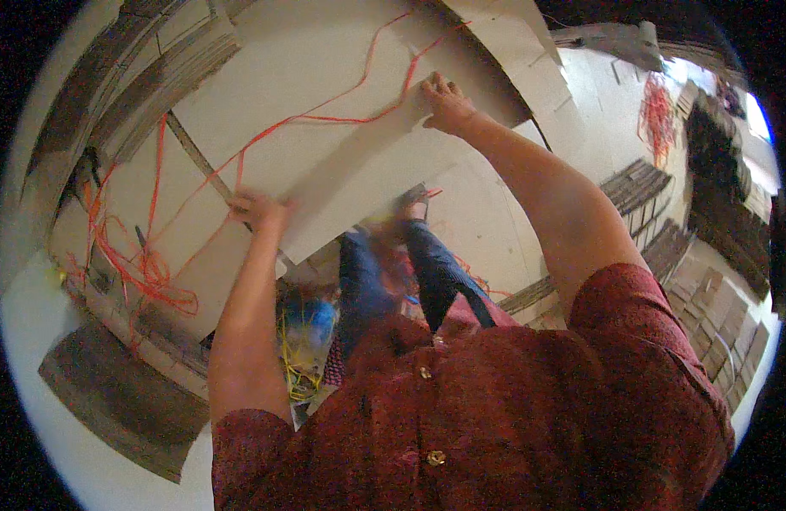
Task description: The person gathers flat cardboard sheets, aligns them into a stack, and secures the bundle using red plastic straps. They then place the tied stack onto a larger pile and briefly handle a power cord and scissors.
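Observation:
A large pale flat sheet, seemingly cardboard (350, 183), spreads out in front of me. My left hand (261, 213) rests at its left side, beside a narrow dark gap; the hand is slightly blurred, its fingers and thumb apart. Farther off to the right, my right hand (447, 104) lies on the sheet with fingers spread. Orange-red string (282, 126) runs loosely across the sheet, passing near both hands. Neither hand visibly holds the string. More of it lies in a tangled heap (150, 272) on the left.
Stacked cardboard (154, 81) stands at the far left. A brown board (125, 396) lies at the lower left. Yellow strands (301, 375) and a blue item (312, 322) are near my legs. Bundled card pieces (708, 319) and hanging red string (657, 119) are on the right.

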